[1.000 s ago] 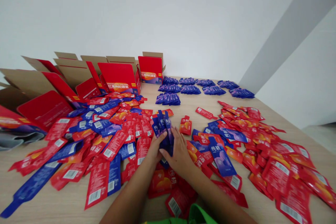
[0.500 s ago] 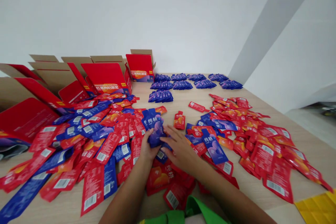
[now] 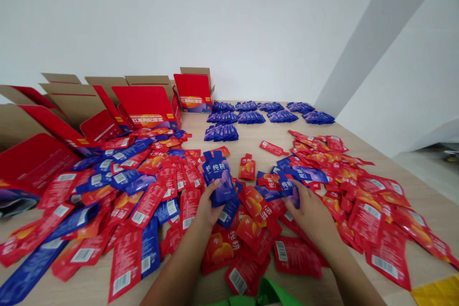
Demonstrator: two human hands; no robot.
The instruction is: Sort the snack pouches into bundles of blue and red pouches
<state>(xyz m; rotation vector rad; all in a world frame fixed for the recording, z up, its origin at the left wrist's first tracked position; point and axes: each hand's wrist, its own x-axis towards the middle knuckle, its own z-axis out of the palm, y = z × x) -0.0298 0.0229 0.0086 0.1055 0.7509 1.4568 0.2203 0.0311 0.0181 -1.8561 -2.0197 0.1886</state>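
My left hand point(image 3: 207, 206) is closed around the lower part of a small fan of blue pouches point(image 3: 219, 179); at least two overlap, printed fronts up. Over the middle of the pile, my right hand point(image 3: 309, 209) has its fingers curled on another blue pouch point(image 3: 286, 184), whose lower end they cover. Loose red pouches point(image 3: 255, 203) lie between and below the hands, some with barcodes showing. One blue pouch point(image 3: 229, 211) rests just under my left hand. A single red pouch point(image 3: 247, 167) lies beyond, between the two hands.
Red cartons point(image 3: 143, 105) with raised flaps stand at the back left. Mixed red and blue pouches point(image 3: 150, 196) spread across the left, and mostly red ones point(image 3: 369, 205) on the right. Several fanned stacks of blue pouches point(image 3: 251, 117) sit near the wall. Something yellow point(image 3: 439, 291) shows at bottom right.
My right hand has left the pouches in my left hand and moved right onto a blue pouch lying there. My left hand, still holding its fan, has shifted slightly right.
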